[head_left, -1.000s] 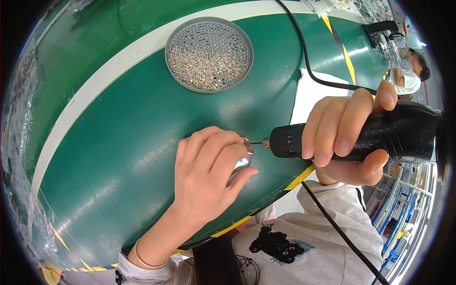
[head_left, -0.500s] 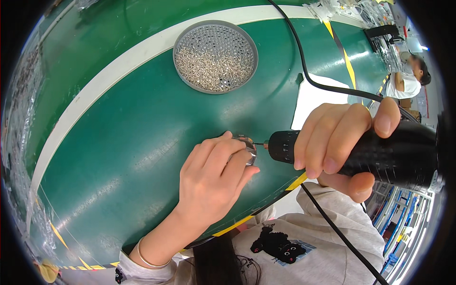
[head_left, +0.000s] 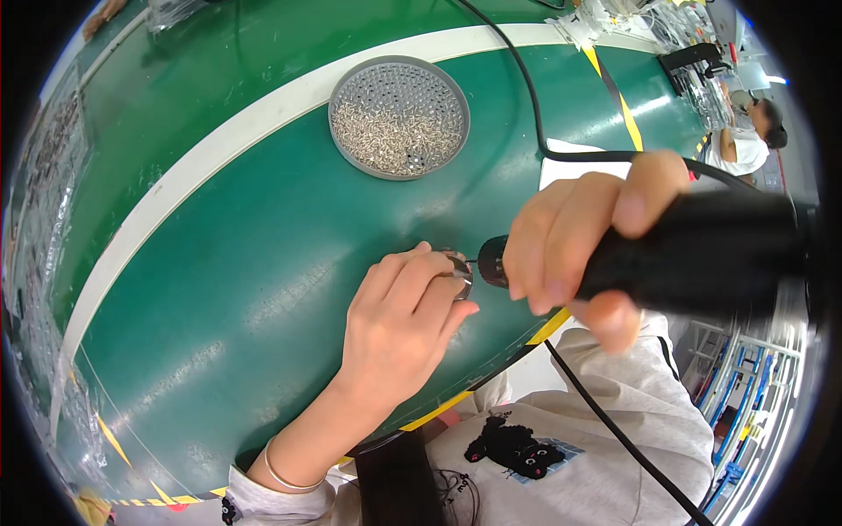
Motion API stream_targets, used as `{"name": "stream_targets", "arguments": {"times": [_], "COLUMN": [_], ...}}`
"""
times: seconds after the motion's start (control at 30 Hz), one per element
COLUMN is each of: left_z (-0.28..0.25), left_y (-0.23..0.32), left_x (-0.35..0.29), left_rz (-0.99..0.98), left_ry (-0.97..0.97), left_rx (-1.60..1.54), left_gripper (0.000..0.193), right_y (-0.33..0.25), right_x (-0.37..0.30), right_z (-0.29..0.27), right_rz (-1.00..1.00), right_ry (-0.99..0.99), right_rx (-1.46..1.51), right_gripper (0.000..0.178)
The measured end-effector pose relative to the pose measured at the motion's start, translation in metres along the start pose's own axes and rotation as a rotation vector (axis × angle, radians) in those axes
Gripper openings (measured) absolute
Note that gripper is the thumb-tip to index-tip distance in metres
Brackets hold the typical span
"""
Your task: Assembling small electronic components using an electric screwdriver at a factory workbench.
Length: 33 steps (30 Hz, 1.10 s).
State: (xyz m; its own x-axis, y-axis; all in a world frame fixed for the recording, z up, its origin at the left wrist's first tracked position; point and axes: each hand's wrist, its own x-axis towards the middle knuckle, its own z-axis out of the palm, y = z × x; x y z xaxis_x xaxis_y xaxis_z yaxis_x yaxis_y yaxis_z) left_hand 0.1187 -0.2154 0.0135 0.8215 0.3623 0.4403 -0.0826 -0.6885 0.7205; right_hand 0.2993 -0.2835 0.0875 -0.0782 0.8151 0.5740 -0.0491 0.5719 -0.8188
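Observation:
My left hand (head_left: pixel 399 320) is closed around a small, shiny rounded part (head_left: pixel 463 279) on the green table (head_left: pixel 254 254). Most of that part is hidden by the fingers, so its kind cannot be told. My right hand (head_left: pixel 588 237), slightly blurred, grips a black electric screwdriver (head_left: pixel 702 259) held nearly level. Its thin bit points left and meets the part's right side; whether it sits in a screw is too small to see. Beyond the hands, a round grey tray (head_left: pixel 399 177) with a dimpled floor holds many small silvery screws (head_left: pixel 390 140).
A black cable (head_left: pixel 531 88) runs across the table's far right, over a white sheet (head_left: pixel 561 162). Another dark cable (head_left: pixel 614 416) hangs before my shirt. Yellow-black tape (head_left: pixel 548 329) marks the near edge. Clear plastic bags (head_left: pixel 583 26) lie far right, where a person (head_left: pixel 750 145) sits.
My right hand and the screwdriver have moved left, and the gap between its nose and the part has shrunk. My left hand keeps its hold. The whole view has shifted slightly.

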Motion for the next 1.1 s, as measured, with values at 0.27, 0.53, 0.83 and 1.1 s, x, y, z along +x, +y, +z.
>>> {"name": "stream_targets", "arguments": {"times": [0.27, 0.53, 0.83, 1.1], "left_z": [-0.001, -0.001, -0.006, -0.006], "left_y": [0.001, 0.002, 0.002, 0.001], "left_x": [0.000, 0.001, 0.003, 0.003], "left_rz": [-0.034, -0.044, -0.007, -0.023], "left_ry": [-0.051, -0.081, -0.047, -0.039], "left_rx": [-0.002, 0.027, 0.056, 0.040], "left_gripper": [0.026, 0.031, 0.039, 0.041], "right_y": [-0.006, 0.000, -0.008, -0.001], "right_x": [-0.019, -0.017, -0.016, -0.017], "right_z": [-0.025, -0.013, -0.015, -0.009], "right_rz": [-0.035, 0.163, 0.082, 0.135], "right_ry": [0.558, 0.625, 0.678, 0.632], "right_rx": [-0.159, -0.179, -0.111, -0.112], "right_gripper": [0.047, 0.047, 0.043, 0.047]}}
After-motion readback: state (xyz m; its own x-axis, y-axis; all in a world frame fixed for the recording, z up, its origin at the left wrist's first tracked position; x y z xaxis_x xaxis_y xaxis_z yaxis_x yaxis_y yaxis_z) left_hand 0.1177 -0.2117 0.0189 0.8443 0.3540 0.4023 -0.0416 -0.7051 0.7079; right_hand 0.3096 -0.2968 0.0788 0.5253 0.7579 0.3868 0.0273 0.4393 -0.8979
